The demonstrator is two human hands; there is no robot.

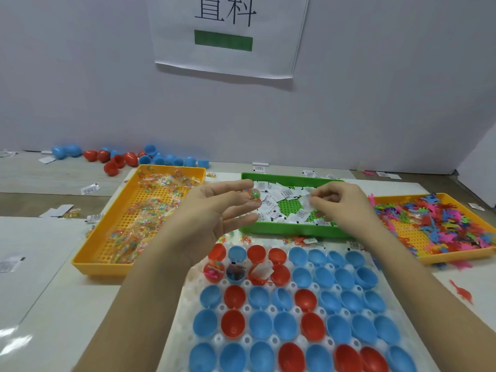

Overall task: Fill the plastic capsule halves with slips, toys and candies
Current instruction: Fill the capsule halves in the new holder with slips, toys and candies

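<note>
Several blue and red capsule halves [284, 323] sit open-side up in a white holder tray [185, 312] in front of me. A few in the second row hold candies, a toy or a slip [261, 272]. My left hand [214, 210] hovers above the tray's far left, palm up, pinching a small clear packet of coloured candies [253, 195] between thumb and fingers. My right hand [341, 204] is over the green tray [290, 232] of white slips and pinches a white slip [306, 206].
An orange tray [88, 261] of candy packets stands at the left, another orange tray [456, 257] of coloured plastic toys at the right. Loose capsule halves [128, 158] lie by the back wall. Stray slips and a red toy [463, 292] lie on the table.
</note>
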